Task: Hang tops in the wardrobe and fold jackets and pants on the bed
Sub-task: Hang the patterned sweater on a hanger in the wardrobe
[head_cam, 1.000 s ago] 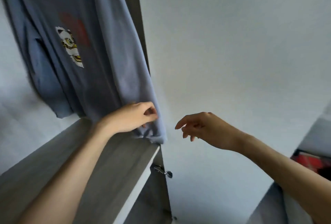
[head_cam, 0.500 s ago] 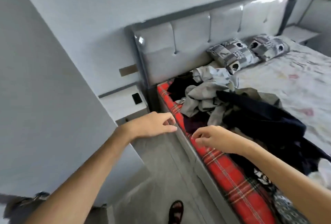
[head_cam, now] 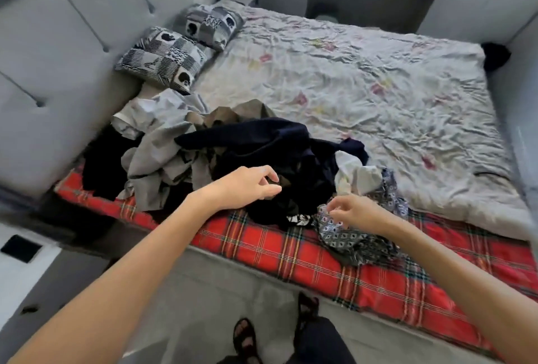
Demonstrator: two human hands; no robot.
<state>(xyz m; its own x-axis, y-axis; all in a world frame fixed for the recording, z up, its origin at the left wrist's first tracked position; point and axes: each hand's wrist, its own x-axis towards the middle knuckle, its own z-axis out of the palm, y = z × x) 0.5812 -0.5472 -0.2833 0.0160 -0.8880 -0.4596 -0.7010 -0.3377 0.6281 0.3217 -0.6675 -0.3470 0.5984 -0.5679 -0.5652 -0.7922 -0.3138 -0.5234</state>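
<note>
Head view: the clothes pile [head_cam: 262,145] sits mid-frame on the bed [head_cam: 349,78]. The left hand [head_cam: 250,186] hovers over it, loosely curled and holding nothing. The right hand [head_cam: 355,212] curls at a patterned garment [head_cam: 349,238]; I can't tell if it grips.

The left hand [head_cam: 250,186] is hovering, fingers loosely curled, over a navy garment [head_cam: 262,142] in the clothes heap on the bed [head_cam: 378,87] — a grey garment [head_cam: 157,160] is sprawling beside it. The right hand [head_cam: 353,212] is curling over a patterned garment [head_cam: 349,240] lying on the red plaid blanket [head_cam: 262,244] — whether it is pinching the cloth is unclear. Two checked pillows [head_cam: 163,58] are leaning near the headboard [head_cam: 58,43].
</note>
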